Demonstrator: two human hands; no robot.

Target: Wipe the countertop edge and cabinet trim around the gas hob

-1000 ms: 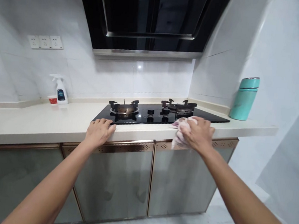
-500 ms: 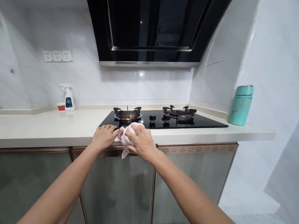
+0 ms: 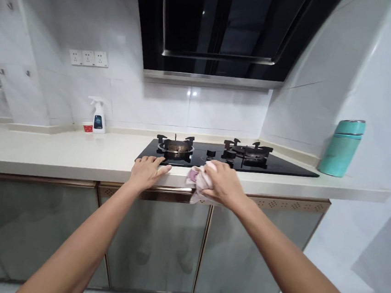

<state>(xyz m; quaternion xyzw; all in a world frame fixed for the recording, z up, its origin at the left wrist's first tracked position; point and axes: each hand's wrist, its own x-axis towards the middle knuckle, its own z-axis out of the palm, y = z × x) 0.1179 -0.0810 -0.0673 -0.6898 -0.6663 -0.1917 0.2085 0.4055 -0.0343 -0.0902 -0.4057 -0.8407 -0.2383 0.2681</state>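
Observation:
My right hand (image 3: 225, 182) grips a crumpled pale pink cloth (image 3: 199, 179) at the front edge of the white countertop (image 3: 118, 160). Part of the cloth hangs down over the edge, and my fingers hide some of it. To its left, my left hand (image 3: 147, 172) rests on the counter's front edge, fingers spread and holding nothing. Its fingertips reach the front left corner of the black gas stove (image 3: 197, 160). Two burners stand on the stove: a left burner (image 3: 176, 147) and a right burner (image 3: 249, 152), with black knobs (image 3: 229, 156) between them.
A black range hood (image 3: 220, 33) slopes out above the stove. On the right stands a turquoise flask (image 3: 342, 149). At the back left are a white spray bottle (image 3: 99, 118) and a small red-and-white cup (image 3: 87, 127). Glass-fronted cabinets (image 3: 158, 249) lie below the counter.
My right hand has moved right along the counter edge with the cloth, away from my left hand. My left hand stays near the stove's left corner. The camera view has shifted.

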